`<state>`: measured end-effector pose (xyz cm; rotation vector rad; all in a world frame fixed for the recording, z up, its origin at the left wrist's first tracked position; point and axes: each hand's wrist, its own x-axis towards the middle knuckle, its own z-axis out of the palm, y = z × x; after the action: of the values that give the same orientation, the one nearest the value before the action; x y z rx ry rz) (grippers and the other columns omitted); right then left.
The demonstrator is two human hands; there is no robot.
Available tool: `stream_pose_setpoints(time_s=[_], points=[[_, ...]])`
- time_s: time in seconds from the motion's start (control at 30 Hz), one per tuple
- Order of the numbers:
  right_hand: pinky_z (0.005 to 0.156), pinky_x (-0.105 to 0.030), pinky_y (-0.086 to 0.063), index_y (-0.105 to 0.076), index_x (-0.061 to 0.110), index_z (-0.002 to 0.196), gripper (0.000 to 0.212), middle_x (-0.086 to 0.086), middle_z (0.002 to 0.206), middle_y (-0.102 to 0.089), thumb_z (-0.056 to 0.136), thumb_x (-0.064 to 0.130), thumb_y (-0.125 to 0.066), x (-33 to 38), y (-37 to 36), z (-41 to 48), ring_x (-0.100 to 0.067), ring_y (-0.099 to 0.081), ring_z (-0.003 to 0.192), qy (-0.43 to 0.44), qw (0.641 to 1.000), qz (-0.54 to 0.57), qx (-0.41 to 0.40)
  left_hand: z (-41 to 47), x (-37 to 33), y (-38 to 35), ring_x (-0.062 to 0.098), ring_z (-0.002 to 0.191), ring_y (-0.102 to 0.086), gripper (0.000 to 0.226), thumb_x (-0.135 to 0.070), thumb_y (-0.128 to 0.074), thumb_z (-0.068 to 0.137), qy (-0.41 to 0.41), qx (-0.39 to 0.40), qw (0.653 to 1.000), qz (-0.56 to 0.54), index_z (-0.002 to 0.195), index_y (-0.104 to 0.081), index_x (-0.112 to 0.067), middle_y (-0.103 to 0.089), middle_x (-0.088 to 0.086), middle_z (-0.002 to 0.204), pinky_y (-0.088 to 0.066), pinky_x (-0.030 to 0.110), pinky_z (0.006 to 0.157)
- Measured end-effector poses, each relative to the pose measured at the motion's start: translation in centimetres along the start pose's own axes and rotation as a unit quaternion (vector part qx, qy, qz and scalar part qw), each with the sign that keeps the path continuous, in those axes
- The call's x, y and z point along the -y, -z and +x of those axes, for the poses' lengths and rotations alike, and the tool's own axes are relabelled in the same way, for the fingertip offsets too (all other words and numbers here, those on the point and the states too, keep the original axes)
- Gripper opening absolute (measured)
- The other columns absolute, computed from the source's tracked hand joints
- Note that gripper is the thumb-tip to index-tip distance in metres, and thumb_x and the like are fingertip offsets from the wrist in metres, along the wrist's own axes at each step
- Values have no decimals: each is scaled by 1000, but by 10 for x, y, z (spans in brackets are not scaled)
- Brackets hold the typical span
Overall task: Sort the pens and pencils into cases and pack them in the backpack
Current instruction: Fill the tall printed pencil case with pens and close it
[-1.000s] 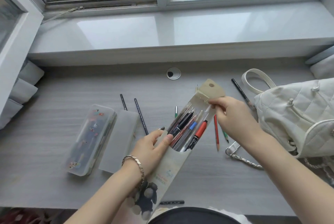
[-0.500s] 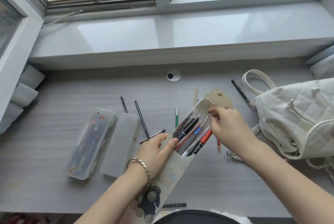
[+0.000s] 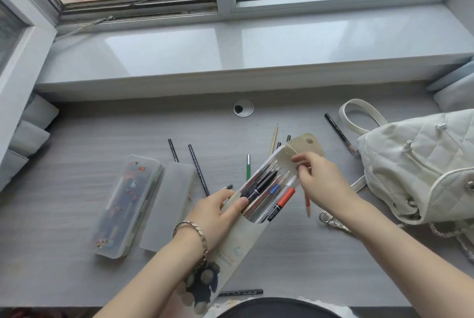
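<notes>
The left hand (image 3: 213,215) grips the card case (image 3: 238,248) by its mouth at mid-desk, slanting toward one o'clock. The right hand (image 3: 323,184) pinches the pens (image 3: 266,194) at their tops. Keep the case tilted and slide them straight down. Count: one card case, two plastic cases (image 3: 128,204) at nine o'clock, one backpack (image 3: 423,163) at three o'clock, roughly ten loose pencils (image 3: 198,169)

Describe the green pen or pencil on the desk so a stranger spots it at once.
Find the round grey cable hole at the back of the grey wooden desk. Straight toward the person from it, left of the tilted cream card pen case, lies the green pen or pencil. Its neighbours are black or bare wood; it alone is green.
</notes>
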<state>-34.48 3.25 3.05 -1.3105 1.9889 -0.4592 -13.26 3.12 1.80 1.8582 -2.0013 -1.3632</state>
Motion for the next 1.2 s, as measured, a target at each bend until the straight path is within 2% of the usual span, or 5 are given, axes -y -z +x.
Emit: stream_pose_setpoints(time_s=[0.37, 0.8, 1.0, 1.1, 1.2], points=[[65, -17, -42, -62, 15, 119, 43, -6, 113, -65, 89, 0, -34, 5, 2, -4, -19, -60, 92, 16, 997, -47, 58, -7, -5, 1, 7, 91, -60, 7, -48, -49, 87, -31, -3, 1000, -1, 86, -55, -46, -66, -16, 87, -46, 26, 83], [92, -13, -34, -63, 10, 117, 40, -4, 119, -63, 89, -3, -38, 5, -4, -6, -12, -53, 112, 109, 993, 27, 22, -12, -6, -2, -1, 81, -52, 15, -46, -48, 89, -46, 16, 999, 18, 98, -59, -42, -60, -17, 87, -37, 12, 66], [100, -15, -25, -55, 9, 122, 46, -10, 117, -54, 81, 29, -60, -12, 20, 1, -18, -44, 112, 237, 939, -29, -249, -6, -1, 5, -8, 64, -56, 18, -36, -50, 90, -31, 45, 996, -69, 74, -59, -38, -63, -21, 62, -39, 4, 58], [103, -25, -29, -35, 20, 138, 69, 1, 124, -45, 79, 37, -67, -19, 24, 2, -14, -41, 119, 62, 994, 75, -57, -3, 0, 8, -9, 54, -52, 25, -34, -50, 91, -43, 84, 990, -105, 69, -60, -34, -60, -24, 55, -40, 11, 57], [72, -25, -50, -58, 26, 106, 19, 1, 94, -62, 93, 31, -46, -20, 16, -1, -13, -61, 85, 12, 969, 236, 67, 2, 4, 9, 0, 65, -59, 24, -62, -50, 72, -54, 107, 988, -97, 72, -64, -43, -67, -15, 69, -47, 22, 68]])
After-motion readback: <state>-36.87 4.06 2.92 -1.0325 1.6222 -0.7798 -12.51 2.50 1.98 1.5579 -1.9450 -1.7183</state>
